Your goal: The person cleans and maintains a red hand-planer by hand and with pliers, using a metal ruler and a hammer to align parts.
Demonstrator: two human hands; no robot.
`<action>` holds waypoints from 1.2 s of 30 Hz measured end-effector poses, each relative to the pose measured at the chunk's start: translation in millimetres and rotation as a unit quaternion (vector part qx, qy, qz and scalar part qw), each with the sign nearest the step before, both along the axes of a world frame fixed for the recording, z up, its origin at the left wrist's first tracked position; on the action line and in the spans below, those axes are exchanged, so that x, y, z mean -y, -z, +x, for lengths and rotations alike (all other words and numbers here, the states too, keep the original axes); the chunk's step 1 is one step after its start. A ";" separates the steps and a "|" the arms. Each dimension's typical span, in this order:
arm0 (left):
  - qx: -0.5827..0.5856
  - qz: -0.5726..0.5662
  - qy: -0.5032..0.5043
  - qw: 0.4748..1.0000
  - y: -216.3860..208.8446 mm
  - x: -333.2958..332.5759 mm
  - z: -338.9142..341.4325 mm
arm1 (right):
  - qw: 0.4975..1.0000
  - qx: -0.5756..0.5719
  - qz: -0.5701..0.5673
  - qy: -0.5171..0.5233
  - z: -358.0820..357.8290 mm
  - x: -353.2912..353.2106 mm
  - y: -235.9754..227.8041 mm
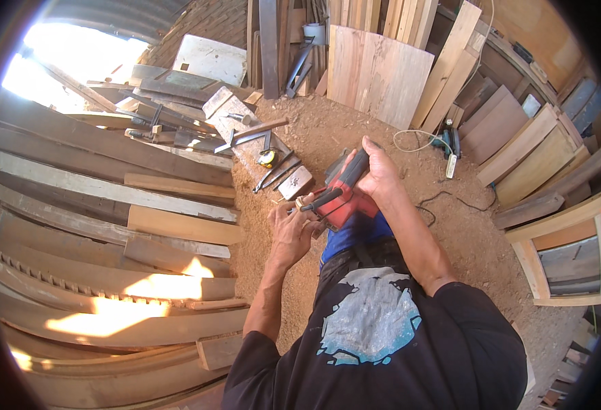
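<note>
right grip [381, 171] wraps red tool [345, 206] | left grip [290, 231] touches it, closure unclear | planks [184, 223] alongside

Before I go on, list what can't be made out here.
All in the head view:
Exactly what the left hand touches: too small, partly covered by that hand.
Far side of the red power tool: hidden by its own body.
Right hand: some fingers hidden behind the tool.
Scene beyond the bright opening: lost in glare.
Tall dark board: top cut off by upper edge.
</note>
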State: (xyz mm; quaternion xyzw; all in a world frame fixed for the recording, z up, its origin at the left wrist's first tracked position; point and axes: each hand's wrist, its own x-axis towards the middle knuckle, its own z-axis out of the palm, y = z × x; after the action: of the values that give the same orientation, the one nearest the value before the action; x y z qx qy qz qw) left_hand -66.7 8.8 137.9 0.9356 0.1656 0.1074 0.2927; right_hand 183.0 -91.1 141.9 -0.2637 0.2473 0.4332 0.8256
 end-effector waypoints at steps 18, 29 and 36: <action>0.118 -0.079 -0.014 0.990 36.9 2.7 -17.2 | 1.000 0.021 0.020 0.003 -8.4 7.1 -0.6; 0.163 -0.149 -0.149 0.964 59.2 25.0 -14.8 | 0.998 0.014 0.027 0.059 -9.2 9.9 -6.4; 0.230 -0.375 -0.184 0.879 93.6 48.2 -13.5 | 0.996 0.037 0.029 0.075 -3.9 12.8 0.4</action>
State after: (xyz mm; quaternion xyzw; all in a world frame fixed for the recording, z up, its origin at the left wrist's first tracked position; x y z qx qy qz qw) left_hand -80.2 -39.4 44.3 0.6574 0.2901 0.3016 0.6267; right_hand 179.1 -103.9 141.5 -0.2364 0.2229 0.3670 0.8717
